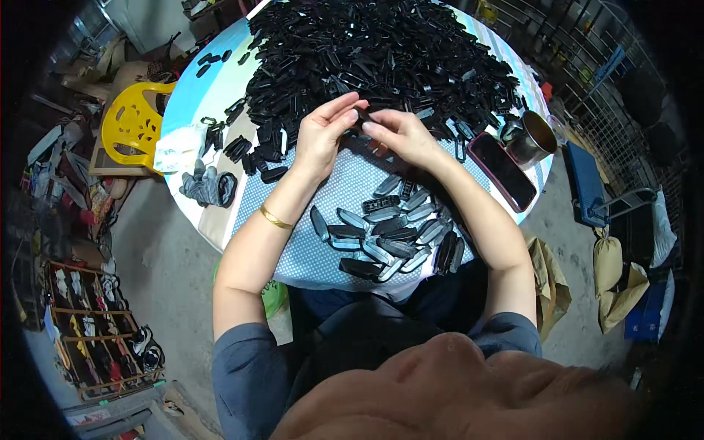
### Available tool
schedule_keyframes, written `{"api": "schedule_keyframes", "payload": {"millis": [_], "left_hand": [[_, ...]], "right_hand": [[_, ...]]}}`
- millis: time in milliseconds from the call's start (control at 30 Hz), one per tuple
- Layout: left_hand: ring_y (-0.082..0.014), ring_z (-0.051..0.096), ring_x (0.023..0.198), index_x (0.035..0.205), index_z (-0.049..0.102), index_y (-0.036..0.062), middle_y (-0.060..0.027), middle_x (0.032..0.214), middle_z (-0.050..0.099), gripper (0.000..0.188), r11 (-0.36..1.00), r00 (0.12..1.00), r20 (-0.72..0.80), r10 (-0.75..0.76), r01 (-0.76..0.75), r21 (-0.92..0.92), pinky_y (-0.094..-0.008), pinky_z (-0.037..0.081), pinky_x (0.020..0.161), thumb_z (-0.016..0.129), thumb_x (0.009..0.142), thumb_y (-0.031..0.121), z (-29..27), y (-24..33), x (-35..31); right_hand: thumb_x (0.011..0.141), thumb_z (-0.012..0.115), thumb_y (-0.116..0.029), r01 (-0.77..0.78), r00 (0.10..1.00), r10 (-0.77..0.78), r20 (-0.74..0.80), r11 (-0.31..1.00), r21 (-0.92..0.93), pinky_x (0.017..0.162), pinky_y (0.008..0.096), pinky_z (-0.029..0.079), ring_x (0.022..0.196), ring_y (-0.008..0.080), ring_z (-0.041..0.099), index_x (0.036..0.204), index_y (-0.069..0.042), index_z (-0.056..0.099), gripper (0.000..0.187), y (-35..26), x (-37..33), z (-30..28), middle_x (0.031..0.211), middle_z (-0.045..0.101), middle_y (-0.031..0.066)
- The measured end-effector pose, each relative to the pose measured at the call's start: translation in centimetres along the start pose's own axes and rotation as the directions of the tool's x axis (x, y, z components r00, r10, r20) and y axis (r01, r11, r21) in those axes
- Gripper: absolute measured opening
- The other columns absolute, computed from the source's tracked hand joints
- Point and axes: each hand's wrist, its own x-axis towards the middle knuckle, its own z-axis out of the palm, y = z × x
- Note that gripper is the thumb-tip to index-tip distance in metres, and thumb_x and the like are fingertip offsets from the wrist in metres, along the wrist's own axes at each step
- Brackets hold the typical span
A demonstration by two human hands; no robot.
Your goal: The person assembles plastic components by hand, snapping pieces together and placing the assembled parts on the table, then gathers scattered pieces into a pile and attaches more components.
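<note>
My left hand and my right hand meet at the near edge of a large heap of black plastic parts. Between their fingertips they pinch a small dark plastic piece, partly covered by the fingers, so its exact kind does not show. Closer to my body, between my forearms, lies a loose group of oblong black plastic parts. Some show glossy faces and others lie with open, ribbed sides up.
A phone and a metal cup are at the right of the round table. Grey gloves lie at its left, near a few scattered parts. A yellow chair stands left, a blue folding chair right.
</note>
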Motion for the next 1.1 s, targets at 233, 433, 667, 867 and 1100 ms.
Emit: {"api": "schedule_keyframes", "payload": {"millis": [233, 433, 667, 867, 1100], "left_hand": [[-0.0189, 0.062, 0.096, 0.117, 0.055, -0.0036, -0.0139, 0.108, 0.063, 0.031, 0.966, 0.958, 0.127, -0.256, 0.249, 0.069, -0.0297, 0.049, 0.087, 0.054, 0.091, 0.013, -0.3, 0.8, 0.2], [-0.0169, 0.061, 0.091, 0.107, 0.062, -0.0038, -0.0121, 0.103, 0.064, 0.022, 0.991, 0.988, 0.132, -0.076, 0.06, 0.119, -0.0274, 0.048, 0.084, 0.053, 0.09, 0.007, 0.5, 0.9, -0.1], [-0.0146, 0.061, 0.091, 0.104, 0.065, -0.0021, -0.0091, 0.099, 0.066, 0.02, 0.935, 0.977, 0.176, 0.12, -0.17, 0.311, -0.0257, 0.047, 0.082, 0.055, 0.088, 0.003, 1.3, 1.2, -0.5], [-0.0124, 0.06, 0.093, 0.122, 0.053, -0.0006, -0.01, 0.103, 0.066, 0.036, 0.933, 0.96, 0.254, -0.114, 0.016, 0.359, -0.025, 0.047, 0.085, 0.058, 0.086, 0.004, 1.7, 0.7, -0.5], [-0.0282, 0.057, 0.092, 0.105, 0.064, 0.0046, -0.012, 0.096, 0.062, 0.025, 0.323, 0.876, 0.48, 0.055, -0.47, 0.821, -0.0345, 0.046, 0.081, 0.061, 0.082, 0.014, 3.2, -1.9, -0.1]], "right_hand": [[0.08, 0.07, -0.024, 0.23, 0.972, -0.232, 0.021, 0.942, -0.245, 0.055, 0.0251, 0.042, 0.061, 0.0071, 0.052, 0.094, 0.002, 0.064, 0.03, 0.9, -0.5, 0.4, 0.068, 0.061, 0.0027], [0.08, 0.069, -0.024, 0.227, 0.97, -0.239, -0.031, 0.95, -0.215, 0.052, 0.0301, 0.042, 0.055, 0.0138, 0.054, 0.085, 0.002, 0.063, 0.028, 0.9, -0.5, 0.4, 0.065, 0.06, 0.0077], [0.077, 0.068, -0.024, 0.455, 0.763, -0.639, -0.099, 0.638, -0.621, 0.057, 0.0404, 0.047, 0.064, 0.036, 0.059, 0.071, 0.001, 0.056, 0.028, 0.0, -0.9, 0.6, 0.068, 0.059, 0.0166], [0.08, 0.069, -0.032, 0.241, 0.955, -0.289, -0.07, 0.889, -0.389, 0.077, 0.0306, 0.05, 0.088, 0.0187, 0.065, 0.101, -0.003, 0.067, 0.036, 0.1, 0.5, -5.6, 0.095, 0.068, 0.0118], [0.08, 0.062, -0.018, 0.0, 0.781, -0.583, -0.224, 0.358, -0.934, 0.08, 0.0381, 0.048, 0.091, 0.029, 0.057, 0.098, -0.006, 0.066, 0.022, 5.7, 3.1, -9.0, 0.094, 0.064, 0.0081]]}}
